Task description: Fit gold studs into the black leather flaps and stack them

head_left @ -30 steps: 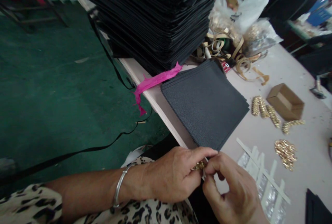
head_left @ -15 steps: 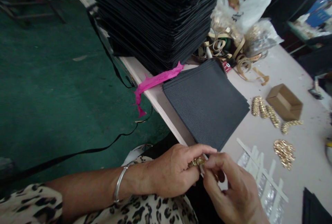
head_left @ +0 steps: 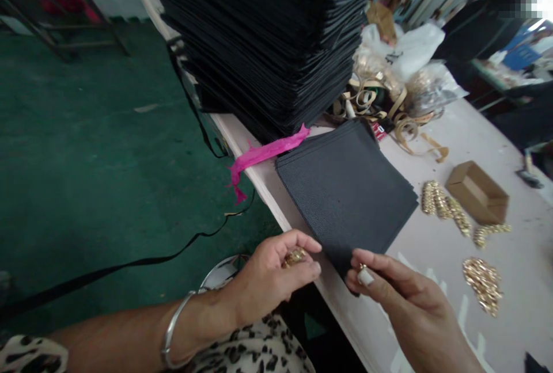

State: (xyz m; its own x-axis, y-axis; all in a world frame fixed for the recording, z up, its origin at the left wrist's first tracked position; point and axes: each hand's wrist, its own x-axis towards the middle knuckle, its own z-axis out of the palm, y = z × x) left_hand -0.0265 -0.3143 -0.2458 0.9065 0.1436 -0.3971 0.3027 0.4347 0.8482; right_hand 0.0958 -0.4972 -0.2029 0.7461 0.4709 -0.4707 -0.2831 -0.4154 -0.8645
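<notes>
Cupping a cluster of gold-toned pieces (head_left: pixel 295 257), the left hand (head_left: pixel 274 274), with one silver bracelet (head_left: pixel 171 327) at its wrist, hangs over a lap in spotted cloth (head_left: pixel 259 350), its grip loosely curled; how many pieces it holds cannot be counted. Near it but apart, the right hand (head_left: pixel 410 298), at the near edge of the desk (head_left: pixel 518 281), has its grip pinched on one small gold-toned piece (head_left: pixel 362 267), partly hidden by thumb and fingers. The step in hand appears to be handling these small parts between two hands; the next move would seem to call for a light, exact fingertip pinch. White strips (head_left: pixel 463 311) lie partly behind the right hand, too covered to count. Past the hands sits one stack of dark grey sheets (head_left: pixel 349 183), and to its right one loose heap of gold-toned links (head_left: pixel 484 286). Beyond the heap lie four gold-toned rows (head_left: pixel 441 200), one of them bent, near one open cardboard box (head_left: pixel 464 189). One pink strip (head_left: pixel 272 151) drapes over the desk's edge at the foot of one tall black stack (head_left: pixel 259 33), its layers too many to number. Farther back, at least two plastic bags (head_left: pixel 417 53) rest among tangled tan bands (head_left: pixel 400 102).
</notes>
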